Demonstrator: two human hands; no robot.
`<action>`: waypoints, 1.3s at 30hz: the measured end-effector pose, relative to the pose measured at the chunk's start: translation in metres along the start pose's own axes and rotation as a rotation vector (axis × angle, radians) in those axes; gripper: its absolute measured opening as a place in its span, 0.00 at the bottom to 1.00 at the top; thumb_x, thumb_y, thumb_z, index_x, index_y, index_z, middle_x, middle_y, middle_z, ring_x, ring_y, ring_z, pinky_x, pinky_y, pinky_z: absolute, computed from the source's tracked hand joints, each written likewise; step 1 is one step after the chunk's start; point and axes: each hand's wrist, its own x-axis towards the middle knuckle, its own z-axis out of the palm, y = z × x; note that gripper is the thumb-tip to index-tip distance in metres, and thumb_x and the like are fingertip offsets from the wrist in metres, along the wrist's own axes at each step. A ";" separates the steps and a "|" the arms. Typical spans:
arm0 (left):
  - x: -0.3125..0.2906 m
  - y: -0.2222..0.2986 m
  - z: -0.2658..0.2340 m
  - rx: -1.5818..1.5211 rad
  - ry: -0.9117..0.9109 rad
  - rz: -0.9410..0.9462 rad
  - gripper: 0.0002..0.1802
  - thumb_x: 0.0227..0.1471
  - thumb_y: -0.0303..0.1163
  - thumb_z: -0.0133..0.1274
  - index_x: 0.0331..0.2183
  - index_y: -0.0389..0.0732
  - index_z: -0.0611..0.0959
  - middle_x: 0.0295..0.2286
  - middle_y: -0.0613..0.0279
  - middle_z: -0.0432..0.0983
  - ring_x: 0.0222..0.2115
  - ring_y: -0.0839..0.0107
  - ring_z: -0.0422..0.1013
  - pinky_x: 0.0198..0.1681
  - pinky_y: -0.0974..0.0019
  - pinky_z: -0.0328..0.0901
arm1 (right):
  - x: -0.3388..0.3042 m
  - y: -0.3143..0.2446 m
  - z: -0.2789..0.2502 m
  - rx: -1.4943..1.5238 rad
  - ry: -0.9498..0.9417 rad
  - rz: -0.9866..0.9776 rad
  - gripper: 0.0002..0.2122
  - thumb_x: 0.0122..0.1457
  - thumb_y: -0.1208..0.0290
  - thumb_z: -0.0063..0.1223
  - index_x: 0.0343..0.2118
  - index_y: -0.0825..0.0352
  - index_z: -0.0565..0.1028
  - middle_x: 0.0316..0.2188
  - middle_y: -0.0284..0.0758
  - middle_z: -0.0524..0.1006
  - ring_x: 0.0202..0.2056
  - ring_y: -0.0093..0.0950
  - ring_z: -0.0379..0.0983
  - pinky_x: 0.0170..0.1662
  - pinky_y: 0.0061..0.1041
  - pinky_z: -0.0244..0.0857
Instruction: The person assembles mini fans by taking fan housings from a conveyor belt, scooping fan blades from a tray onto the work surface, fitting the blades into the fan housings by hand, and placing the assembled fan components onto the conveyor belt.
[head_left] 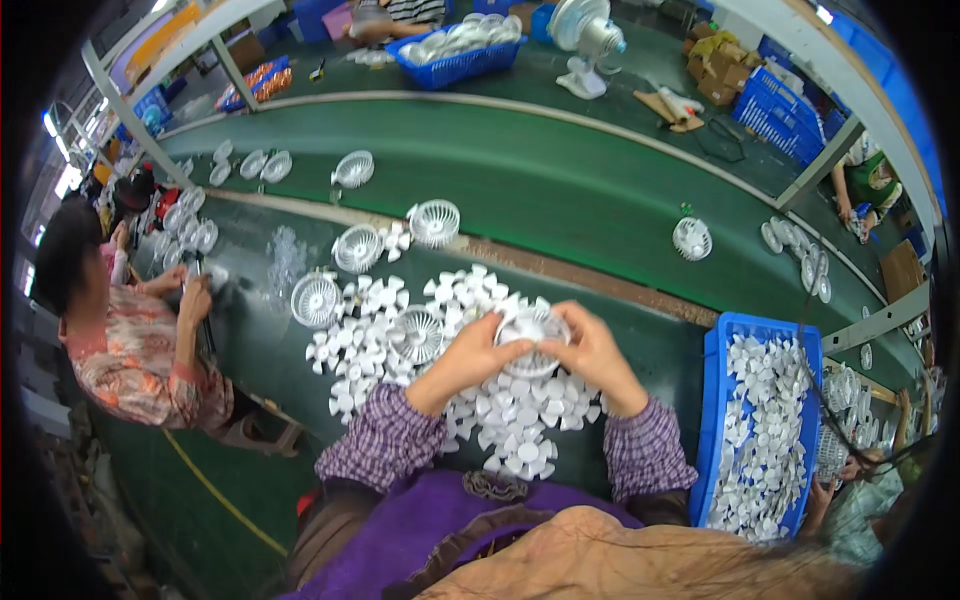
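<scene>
Between my two hands is a round white fan housing with a ribbed rim (533, 328), held above the heap. My left hand (472, 358) grips its left side, thumb laid across the front. On the opposite side, my right hand (598, 358) closes round the edge, its thumb also over the front; both sets of fingertips are partly hidden behind it. Beneath and around lies a heap of small white fan blades (525, 412). One ribbed housing (415, 335) rests among the blades, left of my hands. Another housing (316, 299) lies at the heap's left edge.
At right stands a blue crate (712, 430) filled with white fan blades. Beyond the worktable runs a green conveyor belt (560, 205) carrying scattered housings, including one (692, 239). A co-worker (140, 345) sits at left; others are at the far right.
</scene>
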 end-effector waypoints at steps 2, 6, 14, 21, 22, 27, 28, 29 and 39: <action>-0.004 -0.004 0.002 -0.342 -0.157 -0.126 0.26 0.53 0.35 0.57 0.50 0.32 0.72 0.45 0.52 0.74 0.39 0.67 0.74 0.33 0.68 0.72 | 0.008 0.003 -0.020 0.048 0.107 0.024 0.16 0.52 0.78 0.60 0.43 0.69 0.71 0.36 0.28 0.75 0.37 0.17 0.71 0.41 0.20 0.66; -0.002 0.003 -0.025 -0.196 -0.224 -0.206 0.19 0.54 0.33 0.56 0.46 0.34 0.76 0.38 0.57 0.78 0.35 0.72 0.76 0.28 0.71 0.72 | 0.016 0.012 -0.084 0.056 0.460 0.029 0.19 0.56 0.71 0.57 0.50 0.71 0.69 0.37 0.34 0.76 0.35 0.22 0.74 0.33 0.20 0.71; 0.062 -0.026 -0.146 0.126 0.265 -0.397 0.20 0.53 0.43 0.55 0.35 0.33 0.78 0.29 0.58 0.79 0.25 0.72 0.76 0.20 0.70 0.68 | -0.038 0.079 -0.136 -0.197 0.800 0.167 0.08 0.59 0.67 0.55 0.28 0.66 0.76 0.17 0.24 0.69 0.18 0.13 0.63 0.20 0.13 0.54; 0.125 -0.088 -0.179 0.186 0.303 -0.654 0.21 0.51 0.47 0.54 0.28 0.36 0.77 0.23 0.55 0.80 0.18 0.68 0.77 0.16 0.70 0.69 | -0.031 0.085 -0.136 -0.304 0.729 0.120 0.09 0.58 0.65 0.56 0.32 0.67 0.77 0.23 0.27 0.74 0.23 0.15 0.67 0.25 0.16 0.62; 0.132 -0.090 -0.182 0.159 0.275 -0.639 0.17 0.52 0.42 0.52 0.29 0.36 0.77 0.23 0.56 0.80 0.19 0.68 0.77 0.16 0.71 0.68 | -0.030 0.088 -0.137 -0.314 0.740 0.120 0.09 0.58 0.66 0.56 0.32 0.67 0.77 0.23 0.28 0.75 0.23 0.15 0.68 0.26 0.16 0.63; 0.124 -0.059 -0.164 0.023 0.287 -0.435 0.15 0.54 0.36 0.48 0.37 0.33 0.77 0.32 0.56 0.79 0.25 0.70 0.78 0.18 0.72 0.69 | -0.039 0.091 -0.136 -0.358 0.736 0.127 0.09 0.56 0.69 0.56 0.33 0.71 0.76 0.26 0.32 0.76 0.26 0.18 0.71 0.30 0.19 0.66; 0.118 -0.046 -0.157 -0.016 0.267 -0.393 0.14 0.54 0.35 0.47 0.38 0.34 0.76 0.34 0.57 0.79 0.27 0.71 0.78 0.20 0.74 0.69 | -0.047 0.089 -0.135 -0.355 0.674 0.087 0.08 0.56 0.71 0.56 0.32 0.71 0.77 0.27 0.32 0.75 0.28 0.18 0.71 0.31 0.19 0.66; 0.106 -0.033 -0.157 -0.061 0.254 -0.350 0.14 0.55 0.34 0.48 0.38 0.35 0.76 0.33 0.58 0.79 0.28 0.71 0.78 0.21 0.75 0.69 | -0.049 0.083 -0.132 -0.343 0.597 0.037 0.07 0.56 0.73 0.55 0.32 0.71 0.77 0.27 0.32 0.75 0.29 0.18 0.71 0.33 0.19 0.66; 0.007 -0.010 -0.094 -0.658 0.070 -0.141 0.24 0.52 0.28 0.50 0.49 0.27 0.68 0.37 0.48 0.76 0.29 0.63 0.78 0.17 0.74 0.73 | -0.092 0.023 -0.054 -1.168 0.121 0.034 0.17 0.43 0.77 0.59 0.41 0.62 0.77 0.36 0.33 0.71 0.41 0.34 0.64 0.44 0.31 0.57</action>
